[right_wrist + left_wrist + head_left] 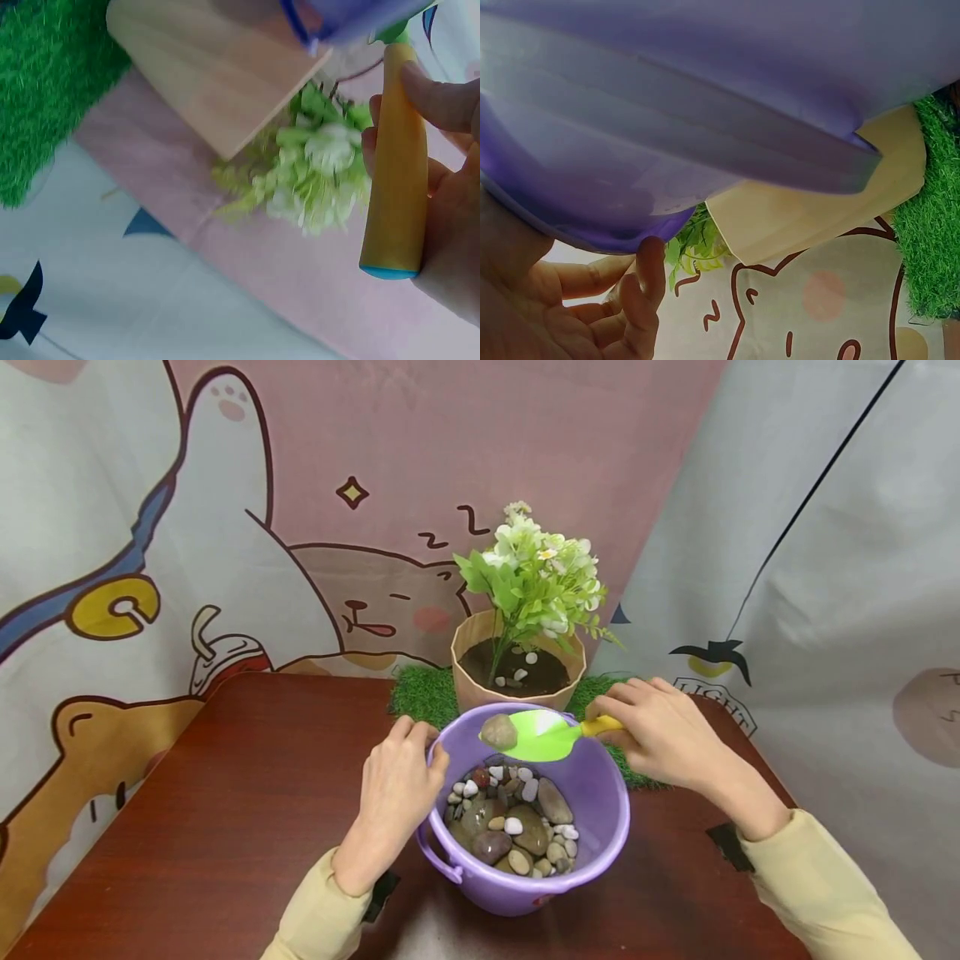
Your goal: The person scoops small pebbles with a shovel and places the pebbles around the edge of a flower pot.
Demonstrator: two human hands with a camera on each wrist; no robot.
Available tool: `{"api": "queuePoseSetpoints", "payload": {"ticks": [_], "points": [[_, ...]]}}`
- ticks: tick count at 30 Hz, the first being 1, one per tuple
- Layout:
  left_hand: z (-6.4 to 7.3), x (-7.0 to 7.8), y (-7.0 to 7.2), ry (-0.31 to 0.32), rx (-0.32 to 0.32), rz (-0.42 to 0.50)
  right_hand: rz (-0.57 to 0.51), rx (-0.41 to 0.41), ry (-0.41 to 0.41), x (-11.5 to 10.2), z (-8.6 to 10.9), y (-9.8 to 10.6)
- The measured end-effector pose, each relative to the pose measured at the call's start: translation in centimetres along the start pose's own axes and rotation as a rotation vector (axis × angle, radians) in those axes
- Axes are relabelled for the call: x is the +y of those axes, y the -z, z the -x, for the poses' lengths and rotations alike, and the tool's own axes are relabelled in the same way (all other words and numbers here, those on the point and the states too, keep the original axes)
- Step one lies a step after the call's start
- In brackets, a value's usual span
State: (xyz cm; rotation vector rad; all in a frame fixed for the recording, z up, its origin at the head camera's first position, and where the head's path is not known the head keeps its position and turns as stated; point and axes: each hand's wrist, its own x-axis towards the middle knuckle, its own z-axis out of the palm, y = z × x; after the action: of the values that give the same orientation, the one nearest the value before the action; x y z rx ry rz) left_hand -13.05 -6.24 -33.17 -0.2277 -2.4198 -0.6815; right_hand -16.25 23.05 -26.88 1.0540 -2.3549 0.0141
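Note:
My right hand [671, 735] grips the yellow handle of a small garden trowel [551, 745] with a lime-green blade. On the blade tip lies a brown stone [498, 732], above the far inside of a purple bucket [617, 827]. In the right wrist view, fingers and thumb wrap the trowel handle [397, 165]; the blade is mostly out of sight there. My left hand [401, 772] holds the bucket's left rim, thumb at the edge. Pebbles [531, 831] of mixed sizes, white, brown and grey, lie wet in the bottom of the bucket.
Right behind the bucket, a beige flowerpot [517, 700] holds dark soil, a few white pebbles and a white-flowered plant [536, 581]. It stands on a green turf mat [423, 691] at the back of the brown table [247, 810]. Printed cloth [600, 452] hangs behind.

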Motion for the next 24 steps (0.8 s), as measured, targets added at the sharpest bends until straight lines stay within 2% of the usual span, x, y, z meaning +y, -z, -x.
{"api": "queuePoseSetpoints", "payload": {"ticks": [4,10,14,20,24], "points": [[0.0,0.0,0.0,0.004,-0.004,0.001,0.028,0.001,-0.054,1.3,-0.3,0.6],[0.0,0.0,0.0,0.005,-0.005,0.004,0.107,-0.06,-0.123,3.1,-0.9,0.5],[0.0,0.0,0.0,0.007,-0.006,0.004,0.146,-0.12,-0.172,3.9,-1.8,0.0],[0.1,0.0,-0.1,0.0,-0.001,0.002,0.141,-0.256,-0.27,4.7,-3.3,-0.7],[0.0,0.0,-0.1,-0.006,0.006,-0.002,0.155,-0.301,-0.309,5.2,-4.3,-1.4]]}}
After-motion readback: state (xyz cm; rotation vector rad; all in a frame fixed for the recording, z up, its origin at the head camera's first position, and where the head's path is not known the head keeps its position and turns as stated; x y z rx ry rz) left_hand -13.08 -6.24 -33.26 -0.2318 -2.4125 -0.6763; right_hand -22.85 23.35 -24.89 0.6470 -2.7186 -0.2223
